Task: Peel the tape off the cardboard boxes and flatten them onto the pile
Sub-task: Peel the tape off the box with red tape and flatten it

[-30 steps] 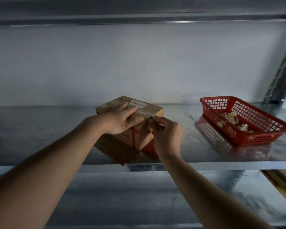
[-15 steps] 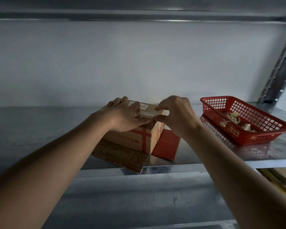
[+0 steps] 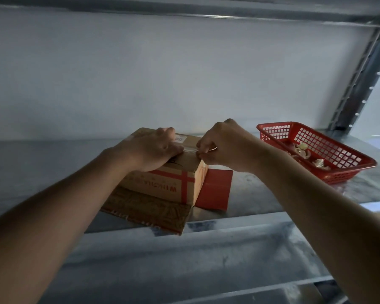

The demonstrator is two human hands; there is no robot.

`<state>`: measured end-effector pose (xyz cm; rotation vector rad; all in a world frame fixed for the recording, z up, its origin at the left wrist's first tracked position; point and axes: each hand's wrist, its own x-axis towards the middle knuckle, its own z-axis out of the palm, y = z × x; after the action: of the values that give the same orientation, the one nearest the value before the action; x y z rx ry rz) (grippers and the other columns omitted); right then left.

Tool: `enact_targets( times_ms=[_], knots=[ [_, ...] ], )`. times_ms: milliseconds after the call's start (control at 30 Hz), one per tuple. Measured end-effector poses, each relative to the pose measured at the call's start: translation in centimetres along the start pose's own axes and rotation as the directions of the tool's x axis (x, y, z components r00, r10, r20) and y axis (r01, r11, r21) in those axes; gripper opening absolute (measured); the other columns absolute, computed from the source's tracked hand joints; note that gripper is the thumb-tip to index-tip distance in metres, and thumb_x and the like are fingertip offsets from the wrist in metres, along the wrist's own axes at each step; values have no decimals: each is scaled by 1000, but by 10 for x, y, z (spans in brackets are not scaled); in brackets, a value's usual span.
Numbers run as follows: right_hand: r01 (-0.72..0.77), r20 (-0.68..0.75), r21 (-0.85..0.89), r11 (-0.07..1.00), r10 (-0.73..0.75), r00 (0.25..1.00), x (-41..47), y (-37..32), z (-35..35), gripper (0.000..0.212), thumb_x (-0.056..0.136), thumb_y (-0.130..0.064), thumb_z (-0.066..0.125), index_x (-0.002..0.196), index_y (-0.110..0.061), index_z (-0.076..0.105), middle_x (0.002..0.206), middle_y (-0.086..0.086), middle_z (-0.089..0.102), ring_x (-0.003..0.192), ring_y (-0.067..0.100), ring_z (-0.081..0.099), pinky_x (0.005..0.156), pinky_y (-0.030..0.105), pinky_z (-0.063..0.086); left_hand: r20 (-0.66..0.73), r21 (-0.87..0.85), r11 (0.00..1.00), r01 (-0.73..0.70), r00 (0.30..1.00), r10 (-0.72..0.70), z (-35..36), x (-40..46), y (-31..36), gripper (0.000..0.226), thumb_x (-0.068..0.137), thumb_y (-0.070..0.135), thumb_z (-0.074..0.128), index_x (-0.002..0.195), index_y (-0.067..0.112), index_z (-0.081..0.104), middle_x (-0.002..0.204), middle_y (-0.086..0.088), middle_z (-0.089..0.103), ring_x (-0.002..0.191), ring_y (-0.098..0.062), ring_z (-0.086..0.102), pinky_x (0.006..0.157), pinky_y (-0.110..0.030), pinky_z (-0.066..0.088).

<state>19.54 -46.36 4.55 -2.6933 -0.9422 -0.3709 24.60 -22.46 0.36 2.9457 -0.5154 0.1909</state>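
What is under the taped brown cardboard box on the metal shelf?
The taped brown cardboard box rests on flattened cardboard: a brown patterned sheet in front and a red panel at right. Whatever lies directly beneath the box is covered.

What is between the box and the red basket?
In the head view, the right hand hangs over that stretch. Below it lies a red cardboard flap beside the box, then bare metal shelf up to the basket.

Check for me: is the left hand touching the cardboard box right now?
Touching. The head view shows the left hand lying palm-down on top of the cardboard box, no gap beneath it, while the right hand pinches the clear tape.
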Motion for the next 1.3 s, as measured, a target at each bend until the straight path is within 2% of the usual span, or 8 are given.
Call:
enact_targets(
  times_ms=[333,567,667,767,1000,1067,1200,1300],
  knots=[
    [28,106,-216,976,-5,994,8,-14,-4,11,88,-18,74,97,-17,80,102,2,71,87,20,69,81,39,60,2,-16,1000,-12,1000,12,1,-5,-2,49,87,80,19,104,38,40,104,11,52,102,-19,49,80,-45,36],
    [73,108,-206,976,-52,993,5,-10,-4,2,89,-19,75,91,-18,74,97,-2,71,85,14,66,79,37,59,22,2,1000,-8,1000,8,2,-7,-1,52,87,82,17,109,40,36,118,11,49,115,-19,45,89,-47,36],
    [95,115,-178,979,-75,991,6,-7,-2,10,88,-18,76,85,-23,68,96,-5,70,84,11,65,78,34,60,48,32,999,-13,999,11,0,-7,-2,52,86,84,15,113,43,33,126,7,51,122,-22,45,98,-52,40],
    [124,95,-174,977,-109,990,5,0,0,5,88,-19,77,87,-20,72,98,-7,69,84,8,64,77,32,60,76,37,999,-16,997,13,-1,-7,-1,62,84,85,12,120,40,36,134,4,51,127,-25,45,102,-55,41],
    [136,40,-192,972,-130,991,11,11,7,3,87,-16,78,87,-17,75,96,-6,69,82,10,65,75,35,61,106,66,997,-46,994,39,-3,-7,1,65,82,85,8,114,36,37,118,7,47,117,-22,48,98,-49,38],
    [71,-24,-131,989,-75,997,13,17,6,5,88,-16,77,92,-13,77,97,-4,72,83,10,68,77,34,60,89,70,996,-54,995,47,-1,-7,0,63,84,85,10,111,35,37,114,9,49,114,-21,49,96,-47,36],
    [-65,-120,109,992,78,990,4,23,10,11,90,-17,78,101,-18,82,100,-9,77,86,-5,70,80,11,56,110,32,999,-29,994,25,-3,-7,0,69,79,87,9,116,37,36,131,7,49,124,-23,47,101,-49,38],
    [-127,-229,244,961,185,956,-15,21,24,12,87,-19,82,98,-22,82,100,-11,77,88,-6,70,82,16,58,99,14,1000,-13,995,11,-3,-7,1,69,80,87,11,120,38,38,135,6,49,128,-26,46,102,-49,37]
  ],
)
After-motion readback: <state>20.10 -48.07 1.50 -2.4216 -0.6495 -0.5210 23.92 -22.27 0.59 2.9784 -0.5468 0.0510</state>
